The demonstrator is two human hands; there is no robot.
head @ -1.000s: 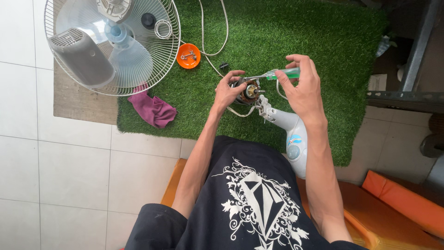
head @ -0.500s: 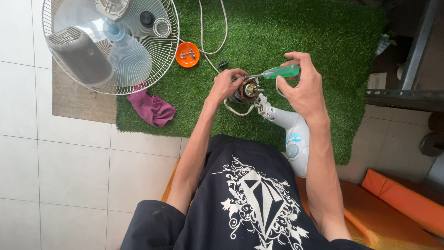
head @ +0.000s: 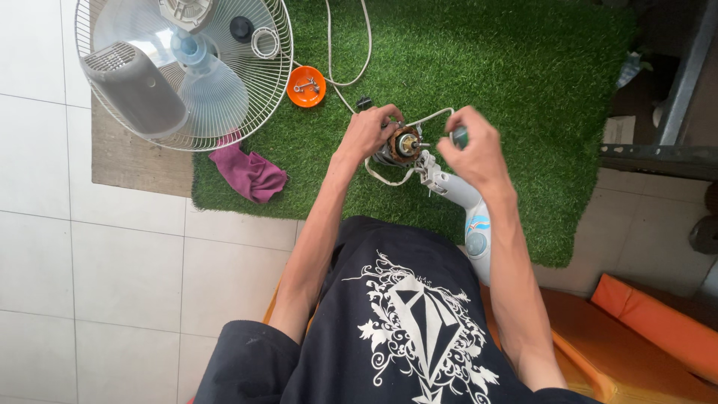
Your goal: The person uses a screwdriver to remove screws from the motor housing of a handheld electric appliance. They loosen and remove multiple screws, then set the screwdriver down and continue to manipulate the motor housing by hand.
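Note:
A bare fan motor (head: pixel 404 144) with copper windings sits on top of a white fan stand (head: pixel 465 200) that leans over the green turf mat (head: pixel 523 90). My left hand (head: pixel 368 131) grips the motor on its left side. My right hand (head: pixel 475 150) is closed around a green-handled screwdriver (head: pixel 458 137), of which only the handle end shows; the tip is hidden. A white cable (head: pixel 389 178) loops under the motor.
A wire fan guard (head: pixel 247 112) at the upper left holds a clear blade (head: pixel 213 90), a grey motor cover (head: pixel 134 86) and small rings. An orange dish (head: pixel 307 86) holds screws. A purple rag (head: pixel 250 173) lies on the mat edge. An orange cushion (head: pixel 651 318) is beside me.
The screwdriver lay level toward the motor, then tilted; now my right hand has lowered and turned it so only the handle end shows. My left hand stays on the motor.

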